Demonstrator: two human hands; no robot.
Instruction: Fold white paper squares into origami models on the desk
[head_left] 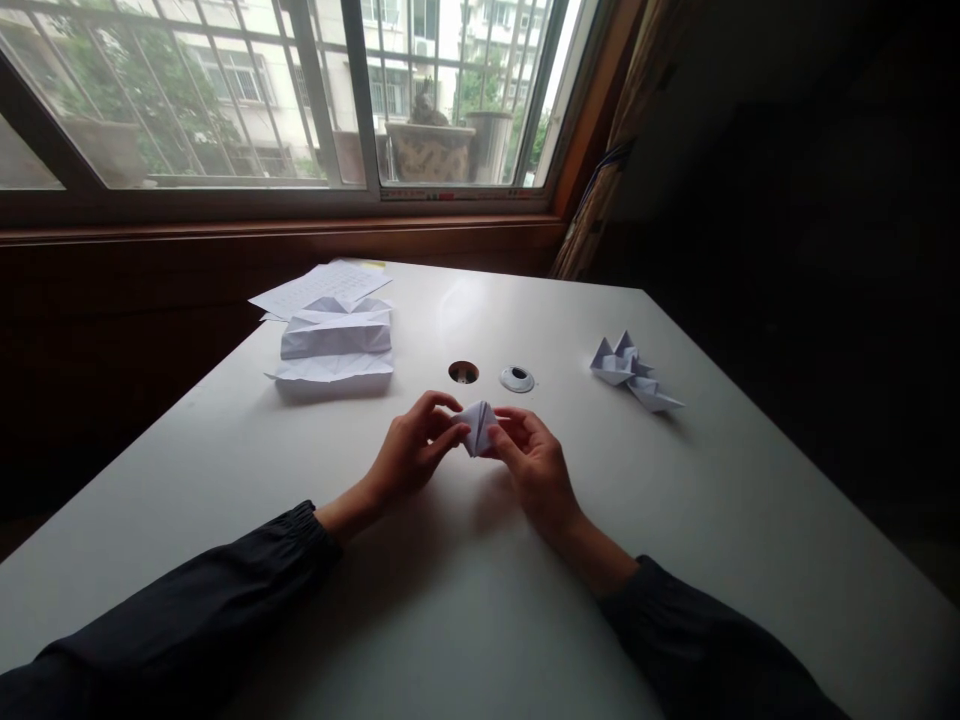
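Between my two hands is a small folded piece of white paper (477, 428), diamond-shaped with a crease or slit down its middle. My left hand (414, 445) pinches its left side between thumb and fingers. On the opposite side, my right hand (538, 465) grips it with the thumb in front and the fingers behind. Both hands are just above the white table (450, 620). The back of the folded paper and some fingertips are hidden.
Creased paper sheets (337, 345) lie at the left, with printed or written pages (319, 290) behind them. Folded paper boats (634, 370) sit at the right. Ahead are a round table hole (463, 372) and its loose cover (517, 378). Beyond the table is a barred window (367, 100).
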